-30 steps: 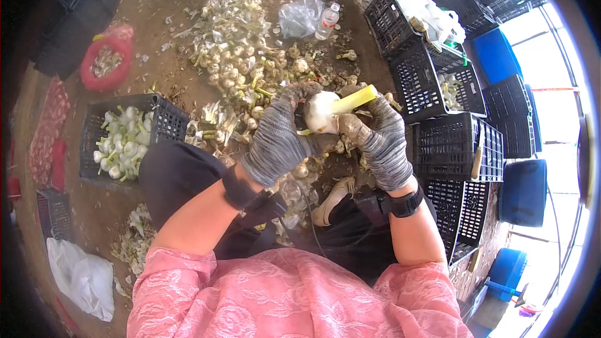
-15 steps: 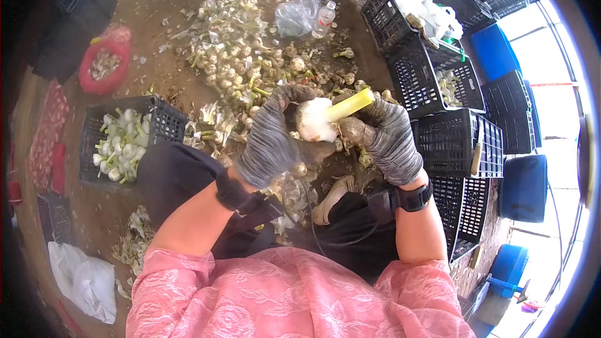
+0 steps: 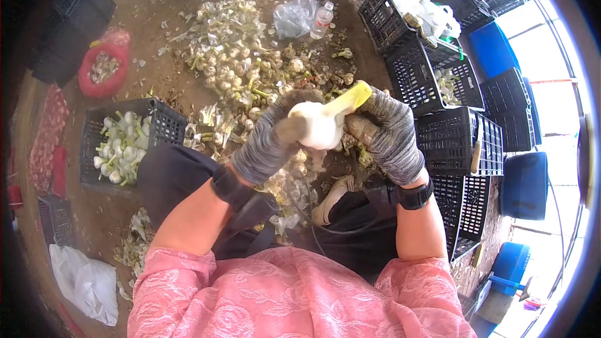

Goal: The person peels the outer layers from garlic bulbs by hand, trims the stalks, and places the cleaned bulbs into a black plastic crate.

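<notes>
Garlic bulb: a large white bulb is being held up in the air between both gloved hands, above the person's lap and the littered dirt floor.
Stalk: the cut yellow-green stub is pointing up and to the right, away from the body.
Left hand: it is grasping the bulb's left side, fingers curling over the top and the thumb lying across the front.
Right hand: it is clasping the bulb's right side, the thumb pressing on the bulb and the fingers wrapping behind the foot of the stalk.
Garlic pile: unpeeled bulbs and husks are lying on the floor just beyond the hands.
Left crate: it is holding cleaned white bulbs, beside the left knee.
Right crates: black crates are standing stacked near the right hand.
</notes>
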Tool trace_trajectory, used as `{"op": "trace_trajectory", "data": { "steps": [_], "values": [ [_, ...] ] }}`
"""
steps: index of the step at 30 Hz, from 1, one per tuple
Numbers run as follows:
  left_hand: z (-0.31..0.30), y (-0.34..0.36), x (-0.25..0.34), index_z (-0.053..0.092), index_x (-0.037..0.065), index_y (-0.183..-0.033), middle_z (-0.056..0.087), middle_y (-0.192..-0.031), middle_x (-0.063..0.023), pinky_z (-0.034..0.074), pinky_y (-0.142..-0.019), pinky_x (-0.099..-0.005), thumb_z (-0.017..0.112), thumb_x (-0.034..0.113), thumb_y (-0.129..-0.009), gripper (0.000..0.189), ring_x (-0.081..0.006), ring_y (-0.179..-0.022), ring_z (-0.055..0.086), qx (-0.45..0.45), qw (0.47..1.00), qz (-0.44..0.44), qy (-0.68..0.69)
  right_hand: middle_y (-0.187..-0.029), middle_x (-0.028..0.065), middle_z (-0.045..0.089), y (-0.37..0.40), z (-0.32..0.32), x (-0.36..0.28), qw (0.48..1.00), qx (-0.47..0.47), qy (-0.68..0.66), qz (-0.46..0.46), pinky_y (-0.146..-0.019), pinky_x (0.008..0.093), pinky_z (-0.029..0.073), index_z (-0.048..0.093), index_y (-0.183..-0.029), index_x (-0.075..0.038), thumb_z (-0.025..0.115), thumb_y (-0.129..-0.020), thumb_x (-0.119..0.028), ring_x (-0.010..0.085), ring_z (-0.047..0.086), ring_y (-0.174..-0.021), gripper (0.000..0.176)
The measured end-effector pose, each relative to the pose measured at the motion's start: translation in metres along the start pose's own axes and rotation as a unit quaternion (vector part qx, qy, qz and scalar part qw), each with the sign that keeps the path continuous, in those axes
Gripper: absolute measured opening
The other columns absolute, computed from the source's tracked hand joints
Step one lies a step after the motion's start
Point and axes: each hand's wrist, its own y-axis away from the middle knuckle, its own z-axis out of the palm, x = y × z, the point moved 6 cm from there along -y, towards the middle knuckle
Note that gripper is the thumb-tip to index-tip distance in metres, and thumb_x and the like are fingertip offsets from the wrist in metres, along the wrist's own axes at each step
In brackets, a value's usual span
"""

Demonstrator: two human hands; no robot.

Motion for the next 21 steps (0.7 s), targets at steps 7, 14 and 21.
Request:
{"op": "trace_trajectory", "data": {
  "steps": [7,14,21],
  "values": [
    [0.010,-0.002,-0.003,0.048,-0.001,-0.112,0.058,-0.100,-0.0141,0.051,-0.083,-0.0390,0.052,0.062,-0.074,0.074,-0.0216,-0.087,0.060,-0.070,0.983,-0.082,0.146,-0.089,0.0037,0.063,0.001,0.012,0.005,0.950,-0.056,-0.270,0.144,-0.072,0.0255,0.047,0.059,-0.098,-0.002,0.065,-0.077,-0.007,0.0091,0.057,-0.079,0.023],
    [0.003,-0.004,0.010,0.033,0.008,-0.122,0.053,-0.104,-0.0081,0.049,-0.075,-0.0299,0.079,0.008,-0.061,0.076,-0.0171,-0.092,0.054,0.028,0.986,0.123,-0.113,-0.085,0.0031,0.063,-0.001,0.019,0.008,0.972,0.000,-0.197,0.132,-0.070,0.0234,0.047,0.059,-0.098,-0.002,0.066,-0.077,-0.007,0.0073,0.056,-0.077,0.022],
    [-0.011,-0.005,0.010,0.043,0.001,-0.119,0.054,-0.110,-0.0119,0.048,-0.081,-0.0334,0.061,0.040,-0.080,0.058,-0.0232,-0.095,0.056,0.025,0.992,-0.052,0.115,-0.087,0.0035,0.063,0.002,0.020,0.001,0.976,-0.024,-0.184,0.113,-0.070,0.0235,0.047,0.058,-0.103,-0.001,0.064,-0.078,-0.007,0.0078,0.056,-0.079,0.026]
  ]
}}
